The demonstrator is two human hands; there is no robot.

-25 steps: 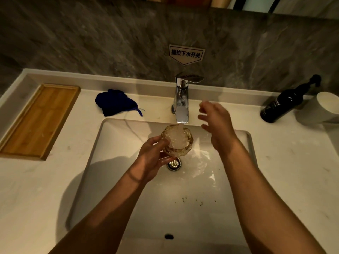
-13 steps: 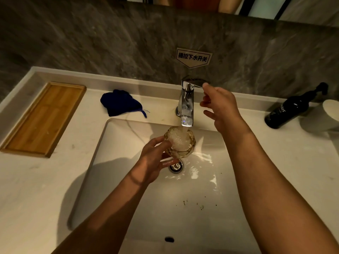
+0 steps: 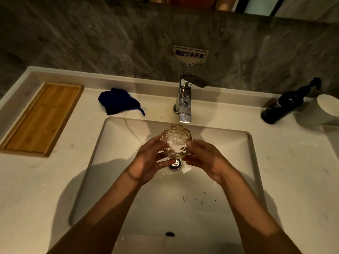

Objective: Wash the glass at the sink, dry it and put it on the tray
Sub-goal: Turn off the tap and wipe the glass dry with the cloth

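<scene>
- My left hand (image 3: 148, 160) and my right hand (image 3: 205, 160) meet at the centre of the frame, forearms coming up from the bottom edge in a V.
- Both sets of fingers are clamped on the glass (image 3: 175, 140), left ones wrapped round its left side, right ones round its right side, thumbs towards me.
- The glass is a textured, bulbous tumbler held upright over the sink (image 3: 117, 136), just below the faucet (image 3: 184, 101) spout and above the drain (image 3: 175, 164). It holds water with white froth on top.
- A sign (image 3: 189, 55) on the dark stone wall above the faucet reads "提拉下水开关".
- A dark pump bottle (image 3: 282, 108) stands at the right of the frame on the bench (image 3: 33, 180); its label shows the letters "ter", the rest too small to read.
- A pale cup (image 3: 326, 109) sits just beside the bottle at the right edge; I cannot see inside it.
- A wooden tray (image 3: 41, 118) lies on the bench at the upper left, with a dark blue cloth (image 3: 118, 101) between it and the faucet.
- Small dark specks dot the basin floor, lower right of the drain.
</scene>
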